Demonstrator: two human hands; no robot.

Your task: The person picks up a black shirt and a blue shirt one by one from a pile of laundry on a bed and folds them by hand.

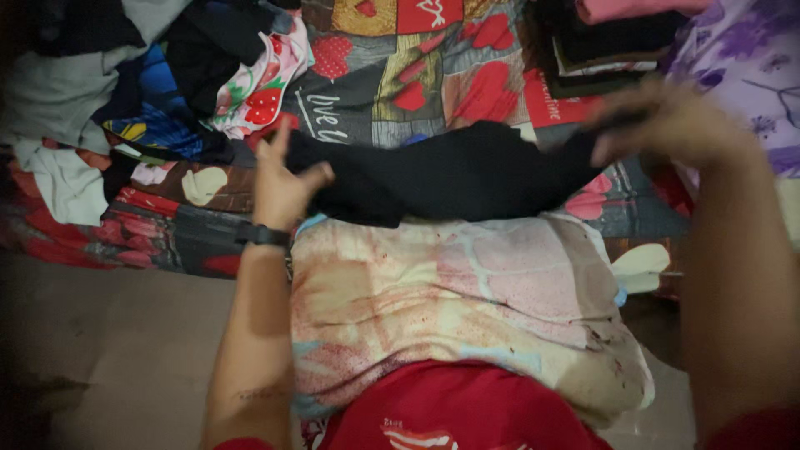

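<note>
The left hand (282, 185) pinches the left end of a black garment (450, 173) between thumb and fingers, one finger sticking up; a dark band (263, 236) sits on that wrist. The right hand (667, 123), blurred, is closed over the garment's right end, a little farther and higher than the left. The black garment hangs stretched between the two hands, sagging slightly in the middle, just above the far edge of a pillow (467, 308).

The pillow lies in the near middle, pale with pink, cream and light blue patches and red speckles, resting against the person's red top (450, 412) at the near edge. Beyond it a patchwork bedspread (400, 75) with red hearts on grey, tan and dark squares covers the bed.

To the far left lies a loose heap of clothes (125, 92): white, black and blue pieces and one with a strawberry print (262, 92). At the far right stands a stack of folded clothes (608, 42), dark pieces with a pink one on top, and beside it a purple flowered cloth (742, 58). A plain brownish floor (108, 350) shows at the near left.
</note>
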